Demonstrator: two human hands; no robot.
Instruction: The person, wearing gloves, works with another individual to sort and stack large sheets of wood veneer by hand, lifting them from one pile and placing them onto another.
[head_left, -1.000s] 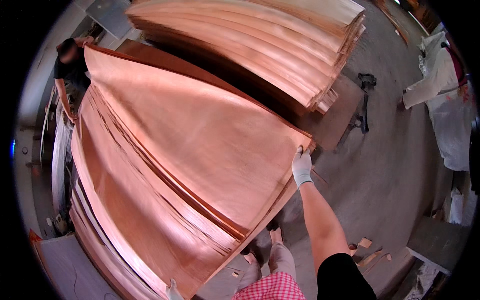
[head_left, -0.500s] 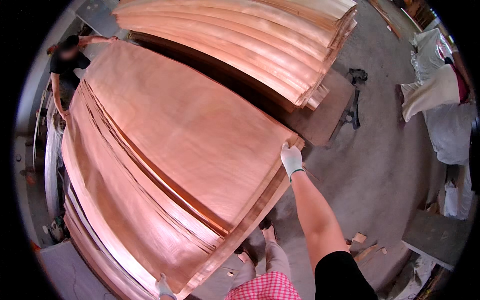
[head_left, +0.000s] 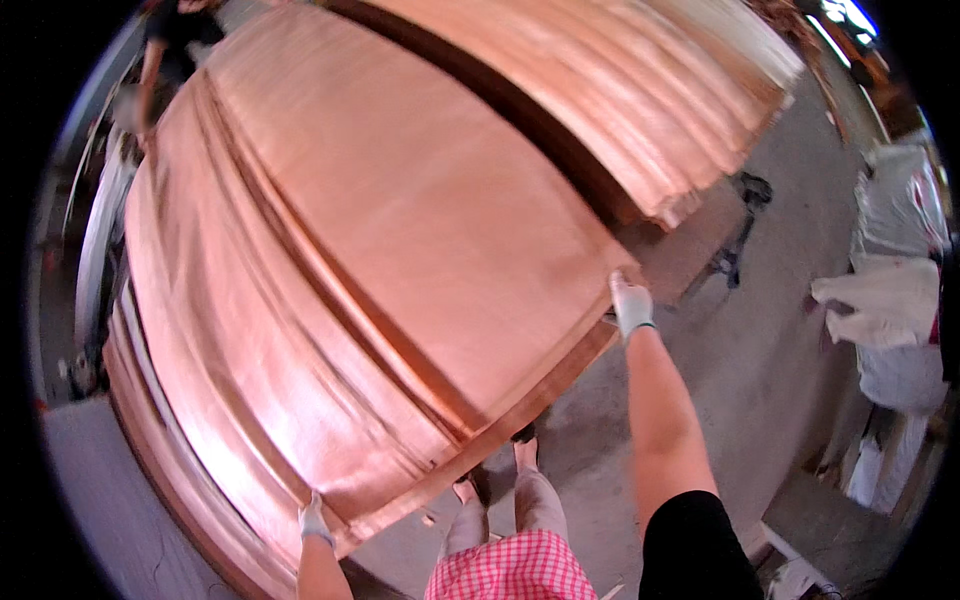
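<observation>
A large reddish wood veneer sheet [head_left: 430, 220] lies over a stack, its surface rippled into long folds on the left part [head_left: 240, 330]. My right hand [head_left: 631, 305], in a white glove, is closed on the sheet's near right corner, with my arm stretched out. My left hand [head_left: 314, 520], also gloved, pinches the veneer at the near left edge; its fingertips are partly blurred. Below the sheet, the edges of the stack [head_left: 540, 395] show along the near side. How many layers each hand holds is hidden.
Another stack of veneer [head_left: 640, 90] stands beyond a dark gap. At the far left a co-worker's arm [head_left: 150, 80] reaches to the sheet's far edge. White sheeting and cloth [head_left: 885, 300] hang at the right. A grey board [head_left: 100, 500] is at the lower left.
My left hand has come further into view, on the sheet's near left edge. The view has shifted, and the co-worker is now mostly cut off at the top left. My right hand still holds the corner.
</observation>
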